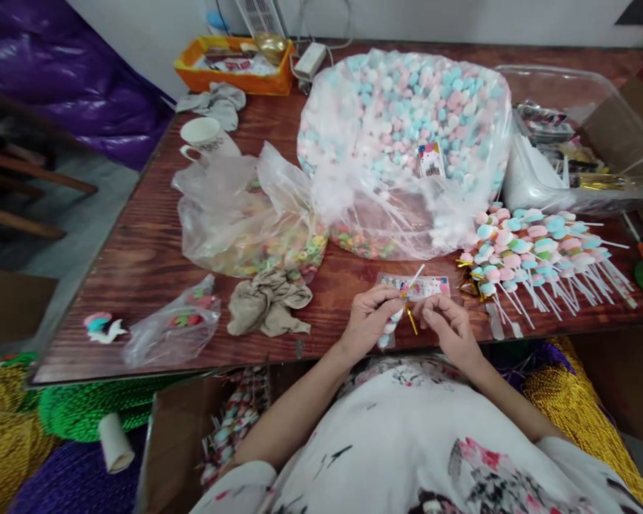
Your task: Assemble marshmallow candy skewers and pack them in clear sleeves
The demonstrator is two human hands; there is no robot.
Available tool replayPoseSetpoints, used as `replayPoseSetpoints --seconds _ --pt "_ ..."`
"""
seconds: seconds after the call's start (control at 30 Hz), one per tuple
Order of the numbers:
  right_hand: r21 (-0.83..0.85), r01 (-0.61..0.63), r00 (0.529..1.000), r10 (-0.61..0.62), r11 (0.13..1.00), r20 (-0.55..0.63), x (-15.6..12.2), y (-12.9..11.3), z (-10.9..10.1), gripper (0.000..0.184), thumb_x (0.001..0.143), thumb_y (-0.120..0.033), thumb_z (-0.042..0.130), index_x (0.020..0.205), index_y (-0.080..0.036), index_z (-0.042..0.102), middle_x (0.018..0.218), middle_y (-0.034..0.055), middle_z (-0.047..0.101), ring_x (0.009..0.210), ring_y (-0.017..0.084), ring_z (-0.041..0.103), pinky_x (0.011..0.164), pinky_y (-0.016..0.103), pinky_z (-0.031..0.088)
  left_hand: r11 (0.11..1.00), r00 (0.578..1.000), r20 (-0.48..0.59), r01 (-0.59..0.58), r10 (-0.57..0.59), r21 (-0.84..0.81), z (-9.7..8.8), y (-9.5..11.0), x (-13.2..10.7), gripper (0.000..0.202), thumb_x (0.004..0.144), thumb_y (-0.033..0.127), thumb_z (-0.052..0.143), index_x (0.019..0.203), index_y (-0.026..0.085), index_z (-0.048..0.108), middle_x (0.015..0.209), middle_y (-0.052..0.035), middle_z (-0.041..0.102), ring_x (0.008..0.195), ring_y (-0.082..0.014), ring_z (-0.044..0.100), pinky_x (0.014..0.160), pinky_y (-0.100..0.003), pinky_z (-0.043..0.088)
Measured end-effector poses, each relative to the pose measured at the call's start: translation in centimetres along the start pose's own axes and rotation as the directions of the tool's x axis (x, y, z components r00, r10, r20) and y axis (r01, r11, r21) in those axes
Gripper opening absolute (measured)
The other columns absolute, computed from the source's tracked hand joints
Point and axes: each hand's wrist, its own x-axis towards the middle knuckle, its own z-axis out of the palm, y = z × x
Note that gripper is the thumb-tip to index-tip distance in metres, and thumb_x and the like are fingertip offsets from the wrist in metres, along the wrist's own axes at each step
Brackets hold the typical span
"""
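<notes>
Near the front edge of the tabletop [139,264], the left hand [374,314] pinches the skewer [389,330], best kept steady for snug winding of the gold tie [411,321]; the right hand [451,321] curls beside it, its hold unclear.

White mug [206,140]: dark lettering, illegible from where I stand. Small card [432,160] on the large clear bag [401,118]: print unreadable. Colourful printed packet [435,285], worktop [155,250]: likewise unreadable.

Head view: was aimed forward and down over the table [144,250]
Front edge [96,373]: was viewed nearby
Back edge [568,53]: was included
</notes>
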Motion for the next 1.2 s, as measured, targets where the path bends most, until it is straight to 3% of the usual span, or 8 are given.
replayPoseSetpoints --seconds 0.2,0.37,0.5,0.6,0.7,0.83,1.03,1.2 --pt "0.007 0.039 0.995 -0.038 0.999 -0.094 -0.3 -0.4 0.0 0.012 0.089 -0.031 0.058 0.094 -0.02 0.06 0.081 0.0006 0.064 0.075 0.013 0.059 0.071 0.026 0.048 0.999 0.999 -0.043 0.002 -0.004 -0.045 0.0 -1.1 0.1 0.014 0.075 0.029 0.07 0.074 0.016 0.074 0.078 -0.0013 0.059 0.066 -0.0089 0.052 0.056 -0.02 0.043" --pt "0.097 -0.139 0.99 0.136 0.986 0.034 0.4 0.9 1.2 0.015 0.08 -0.032 0.068 0.079 -0.017 0.066 0.072 -0.0007 0.065 0.065 0.01 0.056 0.063 0.023 0.045 0.995 0.994 -0.038 -0.1 0.1 0.008 0.3 -1.2 0.5 0.013 0.075 0.026 0.069 0.069 0.015 0.073 0.079 -0.0027 0.062 0.073 -0.0116 0.056 0.064 -0.021 0.046" --pt "0.26 -0.175 0.983 0.184 0.949 -0.009 0.8 2.0 1.2 0.013 0.079 -0.028 0.068 0.072 -0.018 0.066 0.059 -0.0029 0.06 0.055 0.008 0.049 0.055 0.021 0.039 0.999 0.998 -0.044 -0.043 0.042 -0.014 0.4 -0.6 0.4 0.015 0.074 0.029 0.071 0.069 0.015 0.073 0.08 -0.0023 0.061 0.066 -0.0091 0.055 0.056 -0.02 0.045" --pt "0.273 -0.065 0.989 0.099 0.96 -0.112 0.8 1.9 0.5 0.008 0.08 -0.024 0.067 0.074 -0.019 0.067 0.06 -0.0036 0.057 0.056 0.009 0.047 0.057 0.023 0.038 0.99 0.993 -0.062 0.091 -0.098 -0.103 0.4 -0.2 0.1 0.021 0.073 0.035 0.072 0.077 0.014 0.073 0.076 -0.0018 0.062 0.056 -0.0071 0.053 0.047 -0.018 0.041" --pt "0.087 0.173 0.966 -0.151 0.981 -0.212 0.7 1.0 0.1 0.005 0.08 -0.019 0.066 0.078 -0.022 0.07 0.07 -0.0015 0.06 0.067 0.012 0.053 0.064 0.026 0.042 0.967 0.974 -0.059 0.209 -0.219 -0.146 0.6 -0.2 -0.1 0.029 0.073 0.039 0.071 0.085 0.013 0.072 0.065 -0.001 0.061 0.052 -0.0079 0.053 0.045 -0.018 0.039" --pt "-0.242 0.387 0.916 -0.4 0.89 -0.006 1.4 -0.4 0.5 0.018 0.085 -0.015 0.061 0.092 -0.024 0.074 0.075 0.0008 0.06 0.069 0.012 0.055 0.063 0.026 0.044 0.985 0.986 -0.031 0.16 -0.162 -0.065 1.1 -0.7 0.1 0.026 0.072 0.038 0.07 0.081 0.014 0.073 0.064 0.0011 0.058 0.048 -0.0047 0.045 0.044 -0.017 0.036" --pt "-0.258 0.311 0.949 -0.312 0.915 0.038 2.7 0.9 0.4 0.022 0.086 -0.014 0.058 0.094 -0.025 0.075 0.073 0.0002 0.06 0.068 0.013 0.057 0.063 0.027 0.045 0.995 0.992 0.08 0.097 -0.095 -0.011 0.8 -1.5 0.2 0.024 0.076 0.033 0.066 0.061 0.014 0.065 0.06 0.0023 0.048 0.052 -0.0062 0.042 0.046 -0.018 0.035" --pt "-0.227 0.28 0.958 -0.286 0.933 0.009 2.4 2.0 0.3 0.029 0.081 -0.01 0.059 0.101 -0.025 0.073 0.081 -0.0001 0.066 0.071 0.012 0.06 0.069 0.028 0.048 0.999 0.998 0.069 0.008 -0.011 0.043 0.4 -1.8 0.1 0.023 0.078 0.037 0.068 0.072 0.015 0.072 0.069 -0.0015 0.059 0.065 -0.0109 0.052 0.061 -0.023 0.044"
